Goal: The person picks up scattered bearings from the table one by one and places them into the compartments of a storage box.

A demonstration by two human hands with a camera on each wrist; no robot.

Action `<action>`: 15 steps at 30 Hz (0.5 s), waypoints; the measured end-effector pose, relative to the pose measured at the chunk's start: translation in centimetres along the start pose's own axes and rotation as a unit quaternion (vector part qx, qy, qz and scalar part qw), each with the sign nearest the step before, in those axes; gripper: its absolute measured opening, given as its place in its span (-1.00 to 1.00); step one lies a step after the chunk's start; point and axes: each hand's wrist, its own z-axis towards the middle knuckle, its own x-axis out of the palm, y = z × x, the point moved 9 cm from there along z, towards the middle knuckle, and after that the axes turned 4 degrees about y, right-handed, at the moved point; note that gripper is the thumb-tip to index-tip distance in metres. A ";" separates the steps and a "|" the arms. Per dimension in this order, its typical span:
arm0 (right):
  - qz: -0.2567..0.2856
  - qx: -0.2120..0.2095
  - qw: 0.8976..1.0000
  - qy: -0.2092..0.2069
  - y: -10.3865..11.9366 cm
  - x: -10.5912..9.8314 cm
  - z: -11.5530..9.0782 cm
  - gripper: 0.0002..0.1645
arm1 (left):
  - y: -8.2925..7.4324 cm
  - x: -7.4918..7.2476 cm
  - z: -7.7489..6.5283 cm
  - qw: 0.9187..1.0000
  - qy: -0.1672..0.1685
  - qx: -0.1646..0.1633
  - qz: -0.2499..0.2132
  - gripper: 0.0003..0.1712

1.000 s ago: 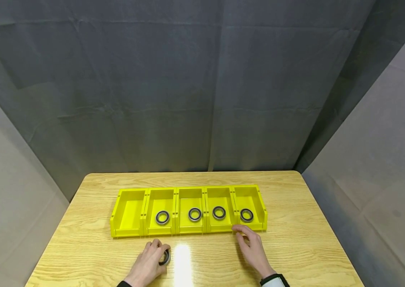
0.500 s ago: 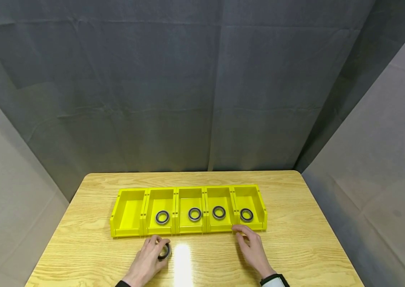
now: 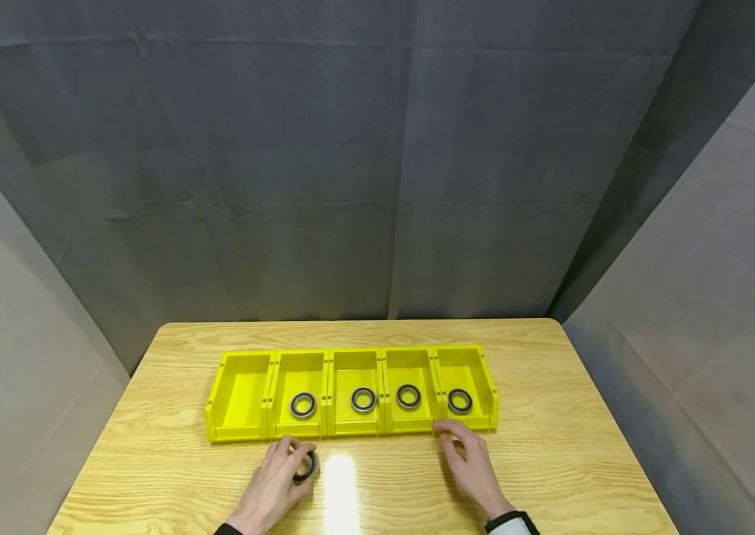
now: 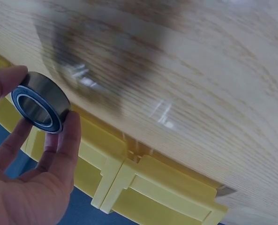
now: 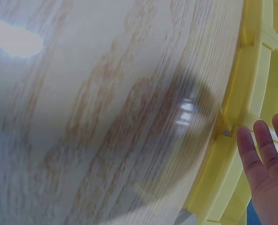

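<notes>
My left hand (image 3: 272, 487) pinches a ball bearing (image 4: 41, 102) between thumb and fingertips, just in front of the yellow bins. It is a steel ring with a black seal, tilted so its bore shows in the left wrist view. My right hand (image 3: 470, 462) holds nothing; its fingers (image 5: 252, 157) reach to the front edge of the bins at the right. The row of yellow bins (image 3: 237, 434) spans the table's middle. Single bearings lie in the second bin (image 3: 302, 406), the middle bin (image 3: 363, 400), the fourth bin (image 3: 408, 397) and the rightmost bin (image 3: 460, 401).
The leftmost bin (image 3: 244, 390) has no bearing in it. Under everything is a wood-grain table (image 3: 551, 461), with a bright glare spot near its front. A dark grey curtain (image 3: 284, 186) hangs behind, and lighter panels (image 3: 718, 297) stand at both sides.
My left hand has moved slightly forward toward the bins with the bearing, mostly in the first half second. The right hand and the bearings in the bins have stayed put.
</notes>
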 end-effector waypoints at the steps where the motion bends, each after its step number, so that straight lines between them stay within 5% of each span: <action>1: 0.001 0.001 1.000 0.001 0.0 0.0 0.0 -0.71 | 0.0 0.0 0.0 1.000 -0.002 0.000 0.000 -0.41; 15: 0.000 0.005 1.000 -0.002 0.0 0.0 0.0 -0.72 | 0.5 -0.5 0.4 1.000 -0.015 -0.019 -0.003 -0.40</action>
